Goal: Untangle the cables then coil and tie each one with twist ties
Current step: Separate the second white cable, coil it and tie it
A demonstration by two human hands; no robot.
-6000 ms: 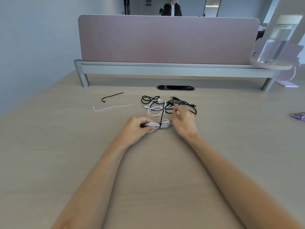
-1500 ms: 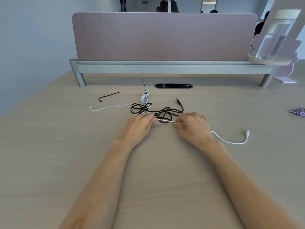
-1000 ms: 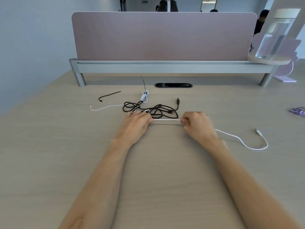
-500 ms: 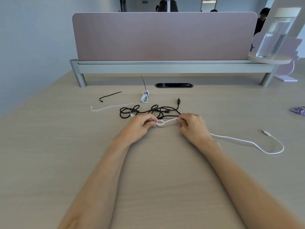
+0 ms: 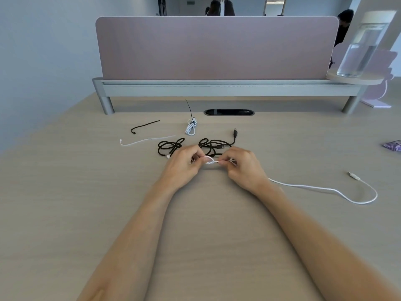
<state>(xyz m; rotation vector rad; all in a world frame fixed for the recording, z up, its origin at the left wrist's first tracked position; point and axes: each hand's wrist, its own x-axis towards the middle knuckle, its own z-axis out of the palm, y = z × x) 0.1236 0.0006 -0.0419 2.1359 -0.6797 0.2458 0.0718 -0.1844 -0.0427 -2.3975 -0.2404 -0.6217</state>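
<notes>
My left hand [image 5: 183, 165] and my right hand [image 5: 244, 167] pinch a white cable [image 5: 321, 189] between them, where it forms a small loop at mid-table. The rest of this cable trails right from under my right wrist and curves back to its plug. Just beyond my hands a black cable [image 5: 171, 146] lies in loose tangled loops, its plug pointing away. A small white cable coil [image 5: 191, 127], bound with a black tie, sits farther back. A loose black twist tie [image 5: 144, 126] and a white twist tie [image 5: 145, 141] lie at the left.
A pink divider panel [image 5: 214, 47] on a grey rail crosses the back of the wooden desk [image 5: 65, 203]. A cable slot [image 5: 229, 112] sits below it. A water bottle [image 5: 362, 46] stands on a round shelf at the right. A purple wrapper [image 5: 391, 145] lies at the right edge.
My hands have drawn closer together and the white cable between them has gone from a straight stretch to a small loop. The free end lies farther right. The black cable has spread leftward.
</notes>
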